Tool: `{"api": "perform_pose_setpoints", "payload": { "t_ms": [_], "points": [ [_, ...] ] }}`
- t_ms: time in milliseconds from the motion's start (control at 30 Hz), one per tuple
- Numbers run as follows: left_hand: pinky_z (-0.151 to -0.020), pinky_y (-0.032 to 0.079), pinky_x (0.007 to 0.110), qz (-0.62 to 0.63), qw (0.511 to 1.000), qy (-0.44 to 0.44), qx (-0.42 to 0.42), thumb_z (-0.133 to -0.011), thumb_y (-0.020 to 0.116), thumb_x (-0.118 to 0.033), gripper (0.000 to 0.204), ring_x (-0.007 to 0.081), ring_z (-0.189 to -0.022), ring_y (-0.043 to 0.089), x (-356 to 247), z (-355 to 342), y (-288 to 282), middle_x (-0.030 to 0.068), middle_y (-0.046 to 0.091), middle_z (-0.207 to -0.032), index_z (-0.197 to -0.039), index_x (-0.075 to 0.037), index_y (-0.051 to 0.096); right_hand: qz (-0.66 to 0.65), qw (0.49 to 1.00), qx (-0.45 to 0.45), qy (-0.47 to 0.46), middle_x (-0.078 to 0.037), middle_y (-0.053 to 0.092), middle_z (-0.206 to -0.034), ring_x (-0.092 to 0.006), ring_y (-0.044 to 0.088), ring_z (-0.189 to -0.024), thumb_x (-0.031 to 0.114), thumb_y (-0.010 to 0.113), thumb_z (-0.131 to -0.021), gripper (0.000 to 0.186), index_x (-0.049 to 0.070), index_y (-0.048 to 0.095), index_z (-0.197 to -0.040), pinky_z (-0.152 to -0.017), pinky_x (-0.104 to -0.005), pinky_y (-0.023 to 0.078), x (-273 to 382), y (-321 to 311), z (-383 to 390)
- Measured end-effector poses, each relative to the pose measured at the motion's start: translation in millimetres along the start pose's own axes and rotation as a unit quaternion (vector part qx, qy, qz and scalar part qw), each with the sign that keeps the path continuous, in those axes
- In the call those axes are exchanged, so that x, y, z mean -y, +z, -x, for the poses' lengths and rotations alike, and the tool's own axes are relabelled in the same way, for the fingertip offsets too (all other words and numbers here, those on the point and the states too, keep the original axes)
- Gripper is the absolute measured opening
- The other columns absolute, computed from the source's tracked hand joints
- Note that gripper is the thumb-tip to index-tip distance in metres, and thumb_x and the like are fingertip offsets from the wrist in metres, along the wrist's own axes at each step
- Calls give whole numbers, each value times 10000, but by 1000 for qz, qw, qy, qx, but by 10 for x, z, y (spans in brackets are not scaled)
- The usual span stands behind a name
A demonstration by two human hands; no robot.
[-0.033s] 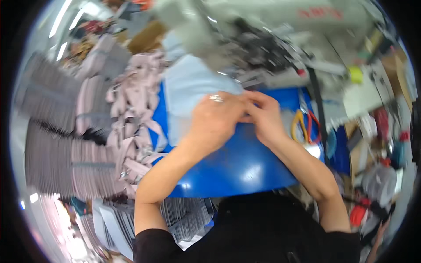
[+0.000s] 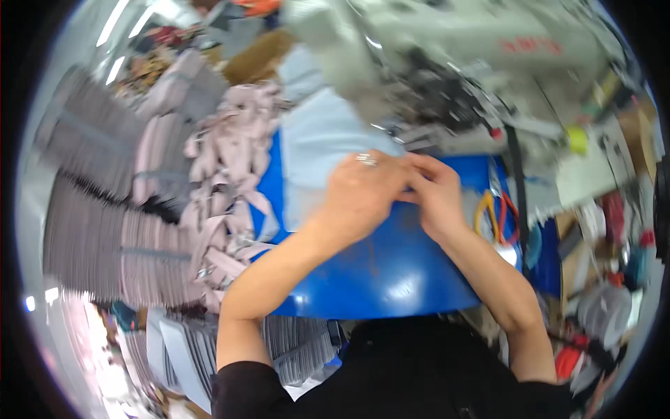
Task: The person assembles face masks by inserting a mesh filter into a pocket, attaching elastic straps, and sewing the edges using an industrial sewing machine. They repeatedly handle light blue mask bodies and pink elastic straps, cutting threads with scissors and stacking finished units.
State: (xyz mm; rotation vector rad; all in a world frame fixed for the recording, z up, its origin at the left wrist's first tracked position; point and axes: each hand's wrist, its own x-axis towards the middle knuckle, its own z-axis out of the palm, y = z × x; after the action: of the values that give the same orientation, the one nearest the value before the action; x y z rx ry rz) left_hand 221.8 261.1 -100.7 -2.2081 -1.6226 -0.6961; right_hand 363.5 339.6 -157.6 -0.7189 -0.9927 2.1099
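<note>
My left hand [image 2: 359, 192] and my right hand [image 2: 440, 195] meet with bent, closed fingers at the lower right corner of a light blue padded piece [image 2: 321, 129] on a blue work surface [image 2: 377, 279]. What the fingertips pinch is hidden and blurred. A silver ring shows on my left hand. Just above stands a pale green sewing machine [image 2: 447, 35]. Scissors [image 2: 487, 216] with yellow and red handles lie right of my right hand. A heap of pink straps [image 2: 234, 126] with small metal fittings runs along the left of the blue piece.
Bundled stacks of grey and pink pieces [image 2: 80, 237] fill the left side, with more grey pieces [image 2: 300, 349] below the surface. A cardboard box [image 2: 255, 56] stands behind the straps. Clutter [image 2: 600, 300] crowds the far right.
The whole scene sits slightly further right in the picture now. My hands have shifted with it; their closed grip at the blue piece's corner looks the same.
</note>
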Motion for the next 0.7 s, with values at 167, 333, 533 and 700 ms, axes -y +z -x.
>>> {"api": "perform_pose_setpoints", "payload": {
  "t_ms": [167, 333, 533, 700],
  "points": [
    [-721, 555, 396, -49, 998, 22, 11, -793, 721, -113, 393, 251, -946, 715, 89, -58, -28, 59, 725, -1120, -1186, -125, 708, 7, 998, -64, 3, -47, 733, -1007, -129, 714, -899, 108, 740, -992, 187, -2, 730, -1143, -720, -284, 636, -40, -32, -134],
    [-665, 586, 393, -145, 982, -26, 122, -842, 710, -134, 764, 247, -872, 696, 375, 408, -308, 75, 597, -982, -1571, -270, 527, 57, 995, -80, 8, -46, 732, -996, -124, 699, -869, 149, 804, -952, 237, -3, 711, -1109, -719, -283, 607, 58, 118, -116],
    [-550, 587, 370, -177, 947, -16, 268, -926, 634, -150, 720, 252, -707, 708, 208, 336, -718, 104, 611, -982, -1610, -293, 463, 173, 974, -121, -81, -140, 729, -1049, -221, 684, -981, 42, 766, -805, 352, -32, 669, -1135, -899, -350, 532, -188, 342, -129],
    [-592, 582, 372, -210, 924, 92, 305, -903, 652, -88, 747, 244, -730, 693, 251, -64, -834, 93, 575, -949, -1597, -317, 498, 224, 961, -135, -91, -114, 742, -1080, -199, 687, -927, 113, 807, -810, 346, 5, 697, -1119, -832, -352, 541, -99, 196, -83]
  ]
}}
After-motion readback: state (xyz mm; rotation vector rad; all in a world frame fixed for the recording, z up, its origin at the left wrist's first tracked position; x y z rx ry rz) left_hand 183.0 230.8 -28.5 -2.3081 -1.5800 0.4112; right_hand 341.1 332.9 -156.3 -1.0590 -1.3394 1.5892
